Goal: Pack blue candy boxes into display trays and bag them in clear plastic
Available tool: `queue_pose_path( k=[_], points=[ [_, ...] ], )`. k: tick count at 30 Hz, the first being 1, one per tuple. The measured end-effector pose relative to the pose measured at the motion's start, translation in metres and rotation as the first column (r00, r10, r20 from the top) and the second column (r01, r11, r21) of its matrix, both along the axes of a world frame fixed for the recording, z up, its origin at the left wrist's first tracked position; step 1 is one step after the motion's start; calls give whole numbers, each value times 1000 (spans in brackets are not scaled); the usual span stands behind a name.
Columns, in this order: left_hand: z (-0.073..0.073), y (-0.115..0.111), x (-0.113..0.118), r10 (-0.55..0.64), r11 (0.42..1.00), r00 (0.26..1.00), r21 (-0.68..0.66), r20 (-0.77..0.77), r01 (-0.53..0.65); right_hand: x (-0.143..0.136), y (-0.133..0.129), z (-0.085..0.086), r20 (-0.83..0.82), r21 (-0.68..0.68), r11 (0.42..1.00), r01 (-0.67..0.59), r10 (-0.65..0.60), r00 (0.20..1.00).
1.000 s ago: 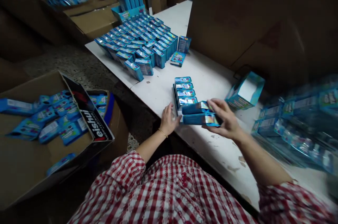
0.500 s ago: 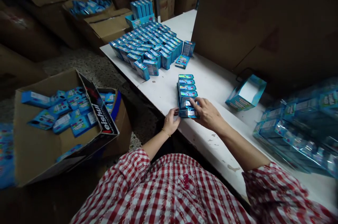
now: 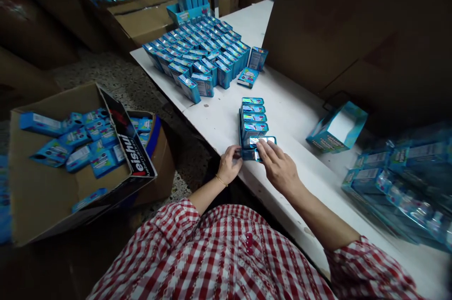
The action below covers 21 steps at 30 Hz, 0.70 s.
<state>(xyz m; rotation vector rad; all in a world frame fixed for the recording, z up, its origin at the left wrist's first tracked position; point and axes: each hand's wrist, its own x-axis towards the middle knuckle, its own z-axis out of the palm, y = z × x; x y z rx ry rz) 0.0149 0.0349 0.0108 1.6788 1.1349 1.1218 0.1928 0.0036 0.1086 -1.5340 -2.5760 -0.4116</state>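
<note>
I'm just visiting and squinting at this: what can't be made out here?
Nearest box in the row: head view, partly covered by the right hand.
Wrapped packs: head view, blurred.
Blue pile: head view, cut off by the left edge.
Small print on the flat box: head view, too small.

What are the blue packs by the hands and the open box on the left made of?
The blue packs look like printed card, possibly film-wrapped: crisp edges, bright glare. The open box looks like cardboard: matt brown inside, stiff printed flap.
</note>
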Motion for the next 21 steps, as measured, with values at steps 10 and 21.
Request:
queue_pose_path(
  k=[10,21],
  points=[
    [-4,0,-1,16,1000,1000,-23,17,-16,-34,0,-12,-46,-32,995,93,-94,994],
    [24,70,2,192,915,906,-403,378,-26,9,37,-27,-694,-454,891,11,-361,623]
  ],
)
